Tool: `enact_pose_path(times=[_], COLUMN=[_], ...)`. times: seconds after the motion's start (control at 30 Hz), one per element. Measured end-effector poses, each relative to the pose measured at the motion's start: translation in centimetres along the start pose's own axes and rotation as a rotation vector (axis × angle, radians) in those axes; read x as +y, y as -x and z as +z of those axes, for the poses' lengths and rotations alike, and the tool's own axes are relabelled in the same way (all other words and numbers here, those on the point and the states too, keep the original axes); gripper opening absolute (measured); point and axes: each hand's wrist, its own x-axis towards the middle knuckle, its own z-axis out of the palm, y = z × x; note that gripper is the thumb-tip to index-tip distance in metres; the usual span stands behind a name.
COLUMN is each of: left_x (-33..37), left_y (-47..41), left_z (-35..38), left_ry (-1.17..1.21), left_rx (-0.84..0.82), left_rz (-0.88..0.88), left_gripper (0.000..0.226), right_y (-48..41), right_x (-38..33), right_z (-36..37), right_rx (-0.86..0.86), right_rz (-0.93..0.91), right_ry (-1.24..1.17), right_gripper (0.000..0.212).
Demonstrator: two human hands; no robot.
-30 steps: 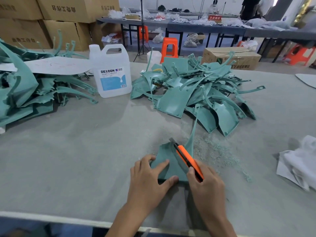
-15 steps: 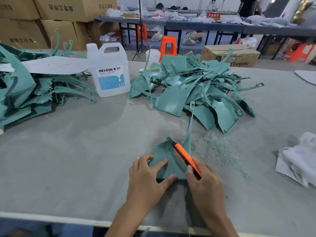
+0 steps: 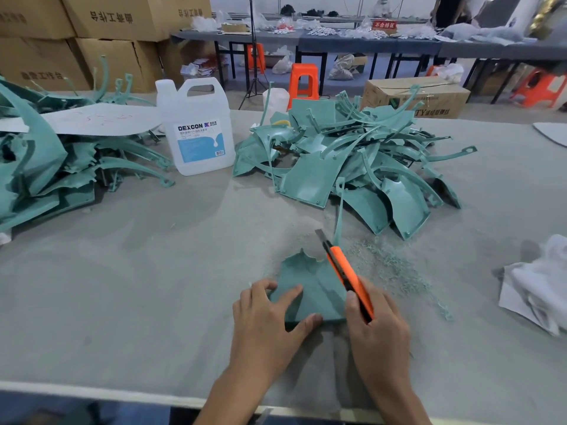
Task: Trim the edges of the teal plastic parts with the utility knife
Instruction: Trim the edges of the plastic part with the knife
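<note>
Teal plastic part sits flat on the table just in front of the DEXCON jug, left hand pressing it steady with spread fingers so the right hand, clenched round the orange utility knife, can shave its right edge.

Diffuse indoor light, moderately bright and even across the table. Soft shadow falls below the left hand and right hand, toward 6 o'clock. Highlight clipped at the 1 o'clock corner. Barrel distortion bends the edges. White cloth at 3 o'clock smeared.
</note>
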Motion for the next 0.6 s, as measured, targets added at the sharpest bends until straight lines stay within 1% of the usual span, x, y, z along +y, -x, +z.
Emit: enact_pose_path(times=[0.07,0.13,0.17,0.2,0.27,0.3,0.33,0.4,0.47,0.6], left_x=[0.6,1.3,1.6,1.7,1.6,1.3,0.8,0.0,0.0,0.5], left_y=[0.5,0.7,0.6,0.4,-0.4,-1.0,-1.7,-3.1,-4.1,-4.5], left_z=[-0.3,-0.4,-0.4,-0.4,-0.4,-0.4,-0.5,-0.5,-0.2,0.7], left_ry=[-0.034,-0.006,0.041,0.109,0.209,0.213,0.199,0.127,0.068,0.053], left_rx=[-0.005,-0.029,-0.042,-0.022,0.130,0.182,0.183,0.107,0.039,0.022], left_rz=[0.007,0.058,0.076,0.076,0.022,-0.043,-0.112,-0.188,-0.170,-0.077], left_gripper=[0.075,0.072,0.064,0.051,0.024,0.021,0.023,0.028,0.029,0.023], right_y=[-0.1,-0.2,-0.2,-0.2,0.0,0.1,0.2,0.5,0.7,0.8], right_x=[0.0,0.0,0.0,0.0,0.0,0.0,-0.1,-0.4,-0.5,-0.1], right_z=[-0.1,-0.1,-0.2,-0.2,-0.2,-0.2,-0.1,0.0,0.1,0.3], right_rx=[0.016,0.017,0.023,0.028,0.034,0.035,0.036,0.030,0.005,-0.032], right_rz=[0.034,0.046,0.047,0.044,0.032,0.016,-0.008,-0.048,-0.053,-0.050], right_ry=[-0.030,-0.051,-0.055,-0.060,-0.081,-0.087,-0.086,-0.066,-0.055,-0.047], right_gripper=[0.030,0.030,0.030,0.030,0.029,0.027,0.024,0.025,0.028,0.032])
